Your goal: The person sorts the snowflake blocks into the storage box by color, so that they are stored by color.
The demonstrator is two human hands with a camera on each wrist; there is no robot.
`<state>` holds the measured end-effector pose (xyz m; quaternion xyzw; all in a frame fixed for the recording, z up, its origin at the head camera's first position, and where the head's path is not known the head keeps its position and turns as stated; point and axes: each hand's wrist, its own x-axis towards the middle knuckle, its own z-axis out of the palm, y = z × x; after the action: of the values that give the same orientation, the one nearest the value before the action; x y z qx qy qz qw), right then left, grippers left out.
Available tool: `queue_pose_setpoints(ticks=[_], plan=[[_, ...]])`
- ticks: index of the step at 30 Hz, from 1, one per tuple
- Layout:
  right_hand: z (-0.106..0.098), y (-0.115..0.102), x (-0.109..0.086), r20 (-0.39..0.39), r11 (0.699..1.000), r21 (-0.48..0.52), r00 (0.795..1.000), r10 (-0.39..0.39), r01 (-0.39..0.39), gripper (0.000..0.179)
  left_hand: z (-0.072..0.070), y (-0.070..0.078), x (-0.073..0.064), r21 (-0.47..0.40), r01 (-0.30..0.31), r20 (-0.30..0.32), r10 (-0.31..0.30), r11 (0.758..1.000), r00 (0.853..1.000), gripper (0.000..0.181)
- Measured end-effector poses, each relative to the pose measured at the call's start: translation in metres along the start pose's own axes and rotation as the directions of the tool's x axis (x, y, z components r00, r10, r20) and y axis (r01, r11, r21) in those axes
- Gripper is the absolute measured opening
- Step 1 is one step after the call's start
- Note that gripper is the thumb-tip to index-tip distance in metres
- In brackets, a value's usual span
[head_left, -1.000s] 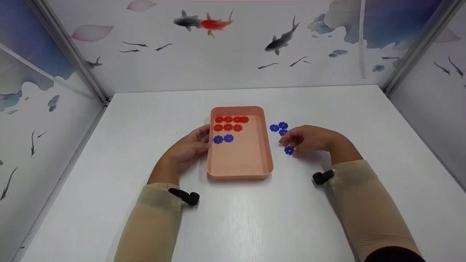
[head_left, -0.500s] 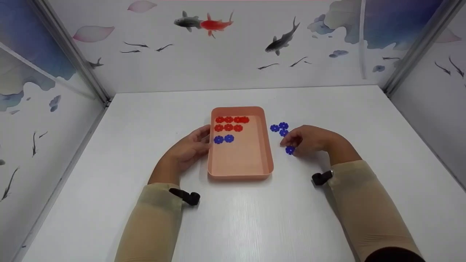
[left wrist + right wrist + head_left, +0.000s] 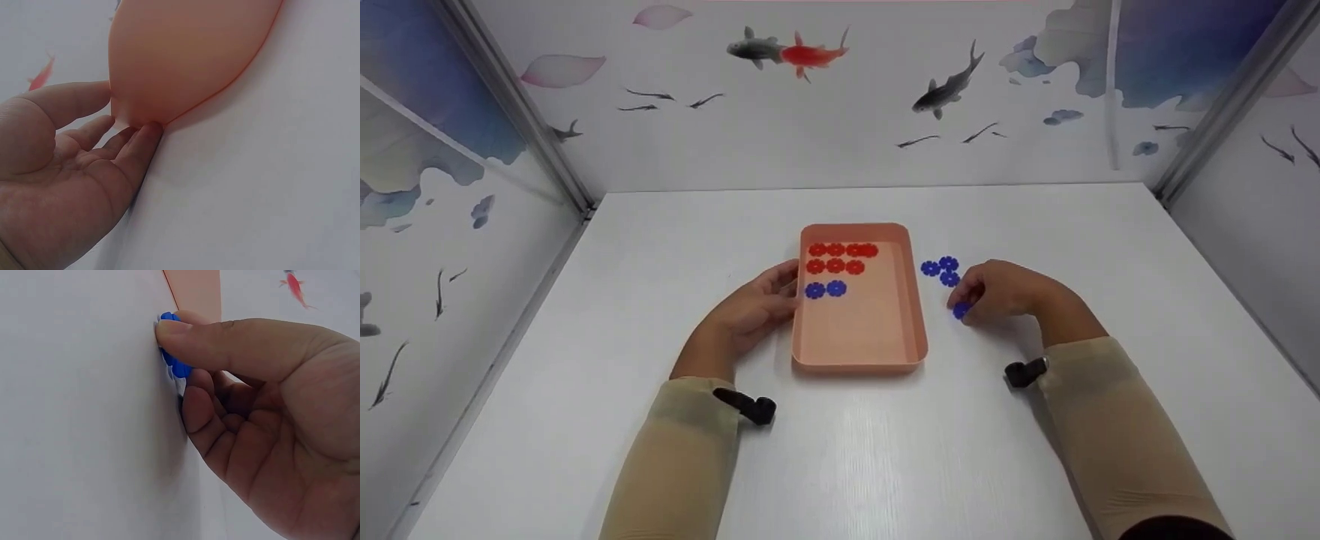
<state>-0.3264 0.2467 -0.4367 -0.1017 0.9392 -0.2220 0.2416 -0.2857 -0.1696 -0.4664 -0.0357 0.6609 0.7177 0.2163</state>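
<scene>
A shallow pink tray (image 3: 859,330) lies on the table with red flower-shaped discs (image 3: 835,266) in two rows and two blue flower-shaped discs (image 3: 826,289) below them. Against the tray's left wall rest the fingertips of my left hand (image 3: 757,307); in the left wrist view its thumb and fingers (image 3: 143,140) touch the wall without curling round it. To the right of the tray, my right hand (image 3: 1005,292) pinches a blue flower-shaped disc (image 3: 181,367) between thumb and forefinger, low over the table. The fingers partly hide this disc.
Three loose blue discs (image 3: 949,264) lie between the tray's right side and my right hand. White panels printed with fish (image 3: 945,82) enclose the white table (image 3: 847,450) at the back and sides.
My right thumb and fingers have closed on the blue disc that lay by the fingertips. The left hand stays at the tray; the whole head view has shifted slightly.
</scene>
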Motion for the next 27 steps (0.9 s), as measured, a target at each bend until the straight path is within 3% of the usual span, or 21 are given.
queue_pose_setpoints(ticks=[4, 10, 14, 21, 27], plan=[[0.003, 0.003, -0.001, -0.004, 1.0, -0.001, 1.0, -0.001, 0.001, 0.024, 0.002, -0.001, 0.001, 0.004, 0.005, 0.006, -0.005, 1.0, 1.0, 0.087], [0.002, 0.007, 0.0, -0.022, 0.998, 0.024, 0.998, -0.062, 0.062, 0.019, 0.001, -0.002, 0.002, -0.008, -0.004, 0.017, 0.004, 1.0, 1.0, 0.086], [-0.003, 0.008, 0.001, -0.018, 0.99, 0.106, 0.995, -0.097, 0.098, 0.018, 0.0, -0.001, 0.002, -0.019, -0.014, 0.034, 0.015, 1.0, 0.999, 0.086], [-0.007, -0.004, 0.0, -0.044, 0.942, 0.324, 0.996, -0.072, 0.083, 0.022, -0.001, -0.002, 0.002, -0.025, -0.017, 0.032, 0.018, 1.0, 0.999, 0.085], [-0.008, -0.029, -0.003, -0.091, 0.901, 0.415, 0.991, -0.096, 0.125, 0.027, 0.0, 0.0, 0.001, -0.018, -0.015, 0.022, 0.016, 1.0, 1.0, 0.085]])
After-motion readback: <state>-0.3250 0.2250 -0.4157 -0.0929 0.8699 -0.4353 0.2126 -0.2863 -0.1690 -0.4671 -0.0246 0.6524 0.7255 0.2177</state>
